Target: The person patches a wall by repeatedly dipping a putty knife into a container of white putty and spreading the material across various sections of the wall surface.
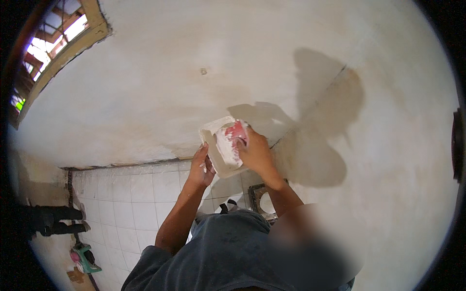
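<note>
My left hand (201, 169) grips the near left side of a cream rectangular tub (211, 141), its thumb over the rim. White smears show on its fingers. The tub is held tilted in front of the wall. My right hand (257, 151) is closed around a red scraper (237, 130) at the tub's right side. Thick white paste (224, 147) coats much of the scraper and hides its exact shape. My right fingers partly cover the scraper and the tub's right edge.
A patchy off-white wall (160, 97) rises ahead and to the right. A framed window (94, 29) is at upper left. Below lies a white tiled floor (130, 213). A dark square frame with something white (266, 202) stands near my body. Another person's legs (58, 220) and a green object (87, 258) are at left.
</note>
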A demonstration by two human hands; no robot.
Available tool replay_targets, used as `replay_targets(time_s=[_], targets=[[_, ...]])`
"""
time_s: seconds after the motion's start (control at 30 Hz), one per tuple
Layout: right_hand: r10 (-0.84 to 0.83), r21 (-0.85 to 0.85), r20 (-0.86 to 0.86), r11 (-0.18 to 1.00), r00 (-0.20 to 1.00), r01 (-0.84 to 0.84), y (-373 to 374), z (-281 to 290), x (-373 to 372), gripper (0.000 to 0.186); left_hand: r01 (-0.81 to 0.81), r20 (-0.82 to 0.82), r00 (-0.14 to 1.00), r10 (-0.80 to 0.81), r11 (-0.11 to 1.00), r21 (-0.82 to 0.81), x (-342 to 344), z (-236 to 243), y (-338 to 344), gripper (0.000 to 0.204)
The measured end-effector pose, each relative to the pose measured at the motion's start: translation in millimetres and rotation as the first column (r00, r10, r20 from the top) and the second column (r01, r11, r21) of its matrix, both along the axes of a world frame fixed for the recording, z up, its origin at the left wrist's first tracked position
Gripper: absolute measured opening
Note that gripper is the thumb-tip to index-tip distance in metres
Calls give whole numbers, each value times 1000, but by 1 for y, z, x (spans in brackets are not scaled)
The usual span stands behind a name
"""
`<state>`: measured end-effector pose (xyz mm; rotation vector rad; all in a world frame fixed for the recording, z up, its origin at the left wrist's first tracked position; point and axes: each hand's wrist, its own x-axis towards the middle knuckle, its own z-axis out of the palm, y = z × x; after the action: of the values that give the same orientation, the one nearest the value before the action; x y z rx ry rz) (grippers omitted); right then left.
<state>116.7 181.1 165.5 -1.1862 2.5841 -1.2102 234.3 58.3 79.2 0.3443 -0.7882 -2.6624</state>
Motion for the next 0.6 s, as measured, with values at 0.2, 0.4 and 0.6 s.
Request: replay_targets(time_s=[0.2, 0.4, 0.6], targets=[[27, -7, 100, 1000, 995, -27, -13, -5, 5, 38, 30, 11, 999, -30, 999, -12, 1, 14, 1, 45], [70, -308, 342, 951, 937, 41, -5, -20, -11, 34, -6, 67, 998, 9, 999, -47, 1, 17, 3, 47], [128, -470, 595, 856, 794, 215, 27, -33, -41, 31, -2, 50, 999, 1, 1000, 29, -3, 11, 3, 52]])
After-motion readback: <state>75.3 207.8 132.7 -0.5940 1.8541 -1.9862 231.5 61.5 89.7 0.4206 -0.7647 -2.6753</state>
